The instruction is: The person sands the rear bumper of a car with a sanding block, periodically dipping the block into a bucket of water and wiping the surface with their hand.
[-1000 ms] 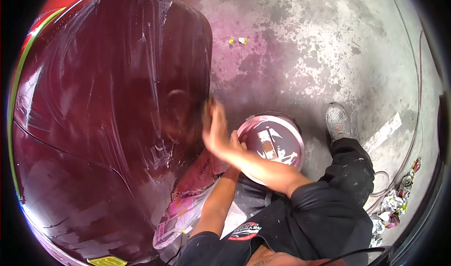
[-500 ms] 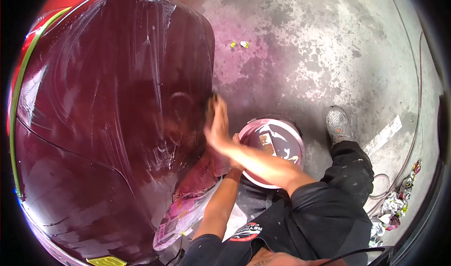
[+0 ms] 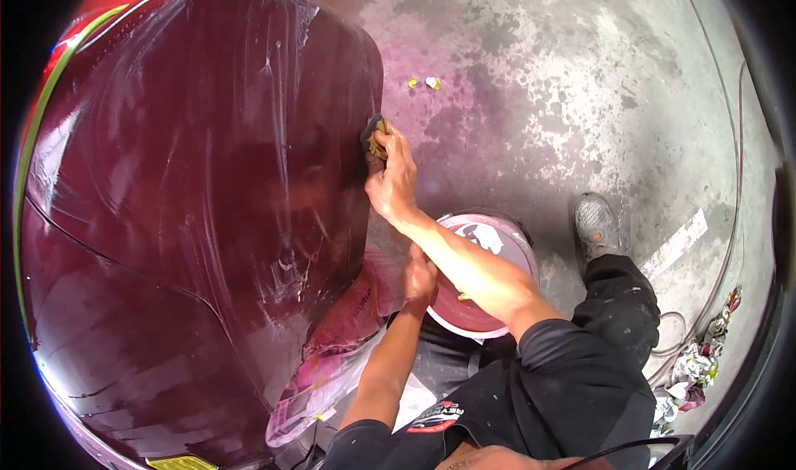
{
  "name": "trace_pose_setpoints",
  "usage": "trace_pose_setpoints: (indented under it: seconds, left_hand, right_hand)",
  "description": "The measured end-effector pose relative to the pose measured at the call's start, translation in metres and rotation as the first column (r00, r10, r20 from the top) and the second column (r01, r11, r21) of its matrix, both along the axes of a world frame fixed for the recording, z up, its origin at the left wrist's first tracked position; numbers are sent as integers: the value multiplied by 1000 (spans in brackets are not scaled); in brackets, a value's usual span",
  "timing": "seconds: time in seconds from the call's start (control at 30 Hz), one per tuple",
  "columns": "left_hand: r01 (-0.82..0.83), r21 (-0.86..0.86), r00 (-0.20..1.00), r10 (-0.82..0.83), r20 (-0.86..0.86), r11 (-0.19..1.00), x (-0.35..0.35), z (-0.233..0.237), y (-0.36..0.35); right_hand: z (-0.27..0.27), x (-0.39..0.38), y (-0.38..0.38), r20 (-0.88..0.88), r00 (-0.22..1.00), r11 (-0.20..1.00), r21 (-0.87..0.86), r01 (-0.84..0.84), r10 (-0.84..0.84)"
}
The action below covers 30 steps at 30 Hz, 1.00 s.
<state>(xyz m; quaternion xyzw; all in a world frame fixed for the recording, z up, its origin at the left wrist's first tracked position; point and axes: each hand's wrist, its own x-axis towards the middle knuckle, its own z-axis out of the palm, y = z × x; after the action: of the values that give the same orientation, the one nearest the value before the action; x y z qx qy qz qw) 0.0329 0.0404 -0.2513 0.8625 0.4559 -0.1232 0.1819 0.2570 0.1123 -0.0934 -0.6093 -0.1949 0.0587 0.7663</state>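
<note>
My right hand (image 3: 393, 178) grips a folded pad (image 3: 376, 138), dark grey and yellow-brown, against the right edge of a dark red car panel (image 3: 224, 138). Whitish streaks and wet smears run over that panel. Lower down, my left hand (image 3: 421, 275) is beside the left rim of a round bucket (image 3: 477, 331), its fingers curled and partly hidden. Whether it holds the rim or something small does not show. Pinkish liquid with white foam (image 3: 485, 236) is in the bucket, and my right forearm crosses over it.
Pink-stained plastic sheeting (image 3: 307, 395) hangs at the panel's lower edge. Green tape (image 3: 37, 155) lines its far left. On the concrete floor (image 3: 531, 97) are small scraps (image 3: 433, 82), a white strip (image 3: 676, 242), a hose (image 3: 736, 180) and crumpled paper (image 3: 692, 366). My shoe (image 3: 595, 221) stands right of the bucket.
My right hand has moved up along the panel edge, and the pad in it shows more clearly. My left hand has shifted slightly down. The foam in the bucket has changed shape.
</note>
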Motion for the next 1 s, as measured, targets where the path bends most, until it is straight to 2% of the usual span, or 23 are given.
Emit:
trace_pose_setpoints:
  seconds: [0.07,0.1,0.13,0.2,0.23,0.27,0.3,0.33,0.4,0.47,0.5,0.53,0.6,0.63,0.67,0.7,0.73,0.77,0.83,0.87,0.9,0.93,1.0]
  left_hand:
    - [-23,-178,999,29,31,984,-11,0,1]
    - [-4,86,866,-39,499,996,-14,-29,-1]
    - [-17,93,944,-15,330,996,6,14,-8]
    - [-171,-110,975,184,126,979,39,52,-9]
    - [-122,-14,947,120,298,992,16,20,-7]
    - [-85,-20,965,87,245,996,3,0,-2]
    - [-83,2,984,81,157,997,-1,-9,1]
    - [-79,19,995,78,67,997,-4,-14,-2]
    - [-52,-15,989,54,140,999,-6,-7,-8]
    - [28,-47,952,-12,305,999,9,11,-3]
    - [-135,-254,900,226,373,958,37,48,-12]
    - [-321,-121,890,343,300,939,45,41,-18]
    - [-217,-187,852,279,442,958,12,4,-9]
    - [27,-4,922,-24,387,1000,-1,0,2]
    - [25,-3,919,-21,394,1000,-1,-11,7]
    - [-42,-64,924,63,376,997,-4,-22,9]
    - [-116,-128,927,154,342,985,-14,-28,4]
    - [-180,-185,923,231,308,966,-18,-30,2]
    - [-142,-130,938,175,300,981,13,-2,2]
    - [-128,-86,955,146,259,988,19,22,-8]
    - [-109,-38,969,115,219,993,21,34,-10]
    - [-179,4,980,178,94,984,23,25,-5]
    - [-96,48,986,88,142,994,10,7,-5]
  right_hand:
    - [-8,-31,-8,1,1000,1000,-10,15,-15]
    - [-12,-68,-20,-51,999,1000,19,-3,4]
    - [-18,-93,-28,-94,995,998,52,-18,23]
    - [-22,-89,-16,-95,995,999,48,19,-15]
    - [-21,-86,-8,-108,993,998,35,50,-46]
    - [-9,-45,8,-38,993,991,-75,111,-114]
    - [14,6,11,-142,989,999,-48,25,-32]
    - [23,39,27,-123,987,993,45,109,-102]
    - [22,40,24,-127,991,998,32,54,-50]
    - [-1,-24,8,74,981,983,-41,181,-178]
    - [-13,-81,-7,-79,993,996,8,88,-87]
    - [-19,-117,-15,-224,974,997,75,5,11]
    - [-14,-89,-2,-113,990,992,72,99,-90]
    - [-9,-58,12,14,981,978,83,194,-195]
    - [9,-10,23,36,981,979,-58,193,-191]
    - [32,39,32,-144,986,996,34,85,-79]
    - [52,69,32,-139,986,994,43,97,-90]
    - [42,56,31,-91,989,992,28,121,-118]
    - [19,7,19,27,985,985,-25,170,-169]
    - [1,-43,9,13,990,990,38,139,-140]
    - [-9,-103,-14,-34,996,996,-52,77,-79]
    - [-16,-133,-31,-146,988,998,50,-47,54]
    - [-12,-92,-11,-43,996,996,53,74,-72]
